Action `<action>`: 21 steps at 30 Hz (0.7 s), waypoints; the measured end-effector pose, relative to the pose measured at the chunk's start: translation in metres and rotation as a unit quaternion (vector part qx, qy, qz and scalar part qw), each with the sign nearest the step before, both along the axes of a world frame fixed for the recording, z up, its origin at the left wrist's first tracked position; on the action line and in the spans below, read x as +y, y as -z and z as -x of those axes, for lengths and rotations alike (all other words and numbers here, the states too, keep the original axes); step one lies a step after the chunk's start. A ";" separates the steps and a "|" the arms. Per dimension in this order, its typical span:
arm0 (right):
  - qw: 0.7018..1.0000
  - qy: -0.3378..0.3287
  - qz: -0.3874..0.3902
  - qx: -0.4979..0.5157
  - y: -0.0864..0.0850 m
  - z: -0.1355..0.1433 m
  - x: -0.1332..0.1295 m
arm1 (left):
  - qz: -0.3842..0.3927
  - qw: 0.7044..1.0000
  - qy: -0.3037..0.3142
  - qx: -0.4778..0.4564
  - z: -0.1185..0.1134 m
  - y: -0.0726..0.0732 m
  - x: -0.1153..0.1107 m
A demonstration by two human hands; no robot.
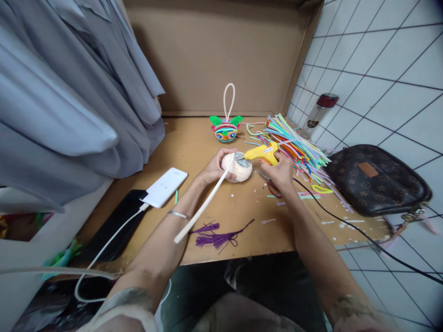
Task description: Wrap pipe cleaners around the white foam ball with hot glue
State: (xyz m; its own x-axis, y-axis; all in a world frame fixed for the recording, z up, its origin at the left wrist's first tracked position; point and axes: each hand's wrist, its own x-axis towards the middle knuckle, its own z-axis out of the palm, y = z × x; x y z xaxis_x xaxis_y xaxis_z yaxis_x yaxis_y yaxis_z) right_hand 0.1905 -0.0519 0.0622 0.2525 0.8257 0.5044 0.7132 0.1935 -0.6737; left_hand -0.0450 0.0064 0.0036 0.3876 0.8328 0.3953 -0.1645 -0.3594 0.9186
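Observation:
Held in my left hand is a round cream-coloured ball with a greyish patch on top. From it a long cream pipe cleaner sticks out toward me, past my wrist. My right hand grips a yellow glue gun, its nozzle at the grey patch; whether the tip touches cannot be made out. Under my right hand lie scissors with red handles, partly hidden. Behind the ball stands a colourful animal-head ornament with green ears and a cream loop.
Many coloured pipe cleaners are heaped at the right, near a bottle and a brown patterned bag. Purple tassels lie at the front edge. A white power bank with a cable sits left. A black cord crosses the right side.

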 end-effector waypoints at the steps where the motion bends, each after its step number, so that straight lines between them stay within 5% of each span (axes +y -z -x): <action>1: 1.000 -0.004 -0.002 0.001 0.001 0.000 0.000 | -0.002 1.000 -0.001 0.003 0.000 0.000 0.000; 21: 1.000 -0.001 -0.004 -0.007 0.005 0.001 0.003 | -0.014 1.000 0.006 -0.004 -0.002 -0.001 -0.001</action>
State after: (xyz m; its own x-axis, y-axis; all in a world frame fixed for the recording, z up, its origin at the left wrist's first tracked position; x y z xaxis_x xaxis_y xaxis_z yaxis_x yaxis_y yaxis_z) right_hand 0.1897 -0.0487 0.0571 0.2439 0.8221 0.5145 0.7223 0.2000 -0.6620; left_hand -0.0428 0.0059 0.0042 0.3944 0.8169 0.4208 -0.1766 -0.3820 0.9071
